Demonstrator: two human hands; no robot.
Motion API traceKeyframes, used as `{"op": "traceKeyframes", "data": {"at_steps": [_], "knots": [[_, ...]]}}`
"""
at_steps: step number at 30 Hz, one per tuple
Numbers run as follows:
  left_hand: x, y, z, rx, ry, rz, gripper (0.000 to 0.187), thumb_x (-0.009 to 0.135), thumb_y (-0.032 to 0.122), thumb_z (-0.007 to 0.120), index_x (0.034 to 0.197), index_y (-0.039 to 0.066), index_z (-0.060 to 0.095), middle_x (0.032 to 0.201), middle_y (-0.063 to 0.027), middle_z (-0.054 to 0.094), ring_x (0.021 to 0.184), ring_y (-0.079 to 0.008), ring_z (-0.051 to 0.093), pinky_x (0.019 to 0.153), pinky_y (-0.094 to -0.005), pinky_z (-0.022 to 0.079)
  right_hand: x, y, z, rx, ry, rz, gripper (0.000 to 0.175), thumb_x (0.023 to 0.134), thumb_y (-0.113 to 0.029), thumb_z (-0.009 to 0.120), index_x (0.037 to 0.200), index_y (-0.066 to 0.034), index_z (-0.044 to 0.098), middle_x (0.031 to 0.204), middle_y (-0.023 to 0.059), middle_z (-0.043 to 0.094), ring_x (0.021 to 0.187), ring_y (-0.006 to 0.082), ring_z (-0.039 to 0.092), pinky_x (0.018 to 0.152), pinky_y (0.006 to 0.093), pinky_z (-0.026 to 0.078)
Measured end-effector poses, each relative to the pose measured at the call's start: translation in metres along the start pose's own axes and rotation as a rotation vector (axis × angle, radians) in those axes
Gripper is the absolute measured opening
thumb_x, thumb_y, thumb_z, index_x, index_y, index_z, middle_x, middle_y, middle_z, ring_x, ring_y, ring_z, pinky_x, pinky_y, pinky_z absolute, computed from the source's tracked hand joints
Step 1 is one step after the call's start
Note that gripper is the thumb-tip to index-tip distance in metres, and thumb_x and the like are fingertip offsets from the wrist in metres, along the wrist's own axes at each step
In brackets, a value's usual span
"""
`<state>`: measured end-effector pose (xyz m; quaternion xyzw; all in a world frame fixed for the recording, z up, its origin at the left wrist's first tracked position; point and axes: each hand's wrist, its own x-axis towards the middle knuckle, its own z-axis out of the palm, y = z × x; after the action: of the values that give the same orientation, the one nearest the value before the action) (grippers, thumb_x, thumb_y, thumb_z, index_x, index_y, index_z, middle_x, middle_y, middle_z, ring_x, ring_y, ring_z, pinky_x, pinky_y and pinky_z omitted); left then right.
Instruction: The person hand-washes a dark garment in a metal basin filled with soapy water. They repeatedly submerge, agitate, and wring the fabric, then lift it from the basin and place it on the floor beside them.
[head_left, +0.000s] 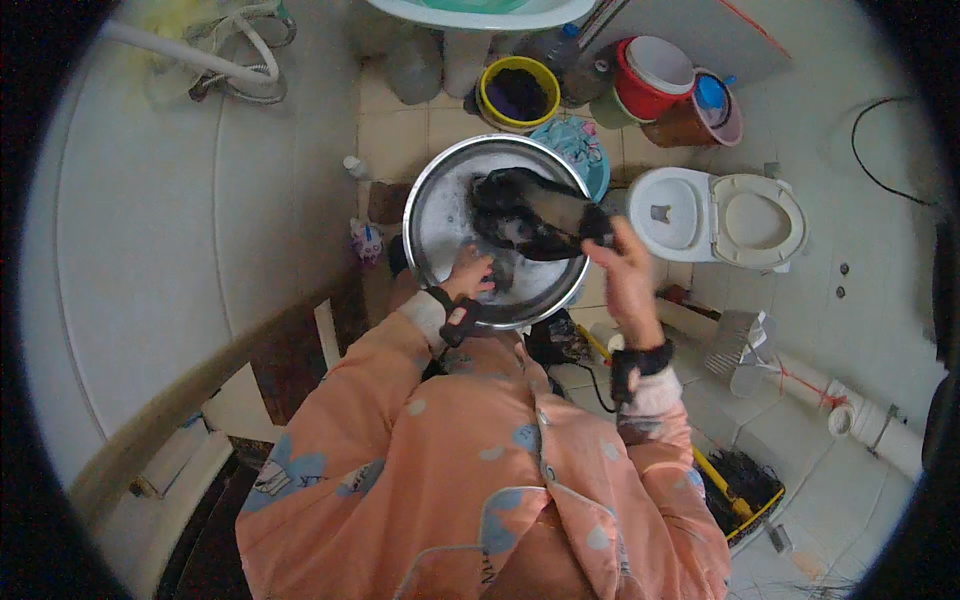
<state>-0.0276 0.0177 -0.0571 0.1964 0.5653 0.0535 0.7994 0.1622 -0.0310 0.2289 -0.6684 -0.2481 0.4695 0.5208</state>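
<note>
A wide metal basin (442, 176) stands before me with soapy-looking water in it. My right hand (626, 262) grips one end of a black wet item (525, 217) at the basin's right rim. The item stretches across the basin; I cannot tell whether it is a shoe or bunched cloth. Low in the basin, on its left side, is my left hand (471, 271), its fingers apart and nothing clearly held. A dark blurred patch lies just right of those fingers, too unclear to name. Both wrists wear black straps.
Behind the basin are a yellow-rimmed bucket (555, 97), a light-blue tub (600, 176) with cloth, and stacked red and white buckets (626, 90). A toilet (671, 217) stands at right, near white pipes (877, 420). A washbasin (480, 16) is at the far end.
</note>
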Motion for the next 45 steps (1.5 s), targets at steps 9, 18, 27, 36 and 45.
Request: {"op": "traceKeyframes", "data": {"at_steps": [9,18,27,36,45], "knots": [[-0.016,-0.012,-0.095,0.378,0.116,0.172,0.056,0.085,0.017,0.065,0.137,0.008,0.046,0.129,-0.0163,0.051,0.108,-0.0296,0.060,0.082,-0.0402,0.051,0.071,0.150,0.017,-0.207,0.021,0.107,0.033,0.079,-0.005,0.069,0.111,-0.0008,0.065,0.102,0.0076,0.064,0.094,0.0182,0.057,0.080,0.0292,0.048],[-0.056,0.107,0.022,0.854,0.152,1.284,0.090,0.064,0.013,0.082,0.142,0.005,0.038,0.144,-0.0244,0.035,0.134,-0.0443,0.031,0.111,-0.0466,0.030,-0.039,-0.099,-0.003,-0.175,-0.044,-0.266,0.031,0.081,-0.003,0.063,0.111,0.0015,0.063,0.100,0.0012,0.060,0.093,0.0102,0.053,0.085,0.0244,0.042],[-0.028,0.098,0.024,0.728,-0.072,1.066,0.055,0.067,0.012,0.084,0.111,0.003,0.051,0.108,-0.0218,0.058,0.107,-0.0384,0.056,0.091,-0.0402,0.044,-0.002,-0.064,-0.052,0.148,0.485,-0.227,0.032,0.086,-0.005,0.056,0.116,0.0053,0.058,0.109,0.0083,0.064,0.095,0.0156,0.059,0.087,0.0281,0.045],[0.055,0.050,-0.027,1.431,0.243,0.417,0.079,0.084,0.041,0.070,0.150,0.042,0.026,0.154,-0.0216,0.023,0.140,-0.0492,0.020,0.091,-0.0789,0.030,0.084,0.215,-0.025,-0.847,0.177,-0.164,0.027,0.081,-0.014,0.067,0.107,-0.0064,0.062,0.135,0.0138,0.052,0.123,0.0391,0.042,0.097,0.0513,0.039],[0.112,0.043,-0.027,1.761,0.156,0.575,0.071,0.090,0.044,0.058,0.152,0.042,0.023,0.161,-0.0105,0.010,0.144,-0.0457,0.014,0.091,-0.0845,0.025,0.158,0.329,0.037,-1.181,-0.210,-0.109,0.035,0.077,-0.017,0.072,0.109,-0.0193,0.059,0.161,0.0044,0.014,0.142,0.0529,0.010,0.092,0.0861,0.023]]}}
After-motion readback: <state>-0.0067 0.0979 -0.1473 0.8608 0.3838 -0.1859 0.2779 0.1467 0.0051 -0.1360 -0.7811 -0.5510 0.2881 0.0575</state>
